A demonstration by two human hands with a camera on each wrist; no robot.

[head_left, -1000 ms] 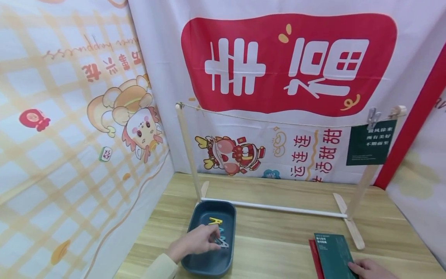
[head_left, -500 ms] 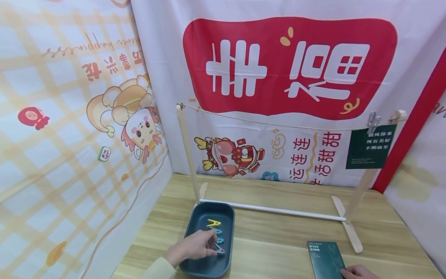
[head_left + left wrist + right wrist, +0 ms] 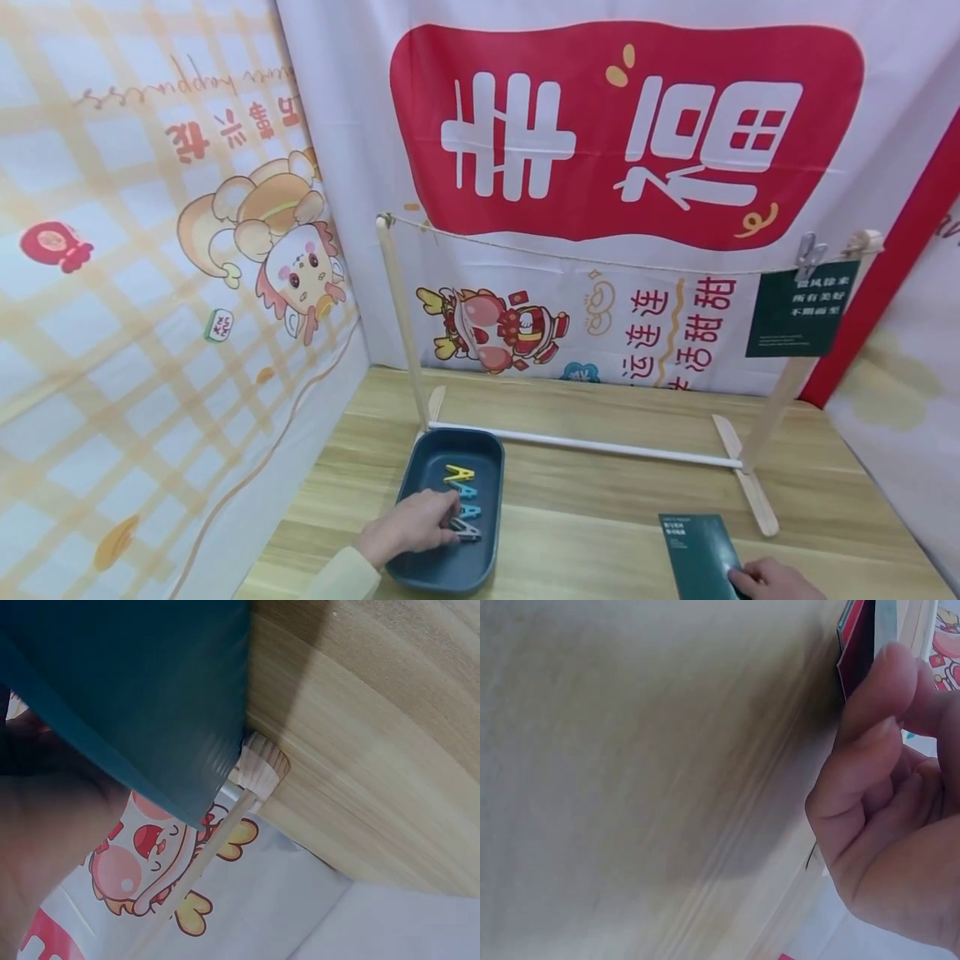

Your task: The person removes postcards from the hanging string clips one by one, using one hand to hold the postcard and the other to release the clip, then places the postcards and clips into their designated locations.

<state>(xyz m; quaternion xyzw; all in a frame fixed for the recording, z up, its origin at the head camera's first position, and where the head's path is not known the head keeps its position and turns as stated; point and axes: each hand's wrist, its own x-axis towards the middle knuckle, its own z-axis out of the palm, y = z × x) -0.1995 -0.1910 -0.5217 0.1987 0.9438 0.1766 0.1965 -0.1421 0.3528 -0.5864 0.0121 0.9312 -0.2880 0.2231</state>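
Observation:
Inside the dark blue tray, my left hand pinches one end of a silver clothespin. Two blue clothespins and a yellow clothespin lie in a row beyond it. At the lower right my right hand grips the edge of a dark green card between thumb and fingers. A red-edged card shows with it in the right wrist view. In the left wrist view, the tray's wall hides the left fingertips.
A wooden rack with a white crossbar stands behind the tray, a string stretched across its top. Another silver clothespin holds a green card on the string's right end. Printed cloths hang behind and at the sides.
The silver clothespin has turned in my left fingers and sits lower, closer to line with the others. My right hand has shifted slightly left with the card; the red card beneath has gone from the head view.

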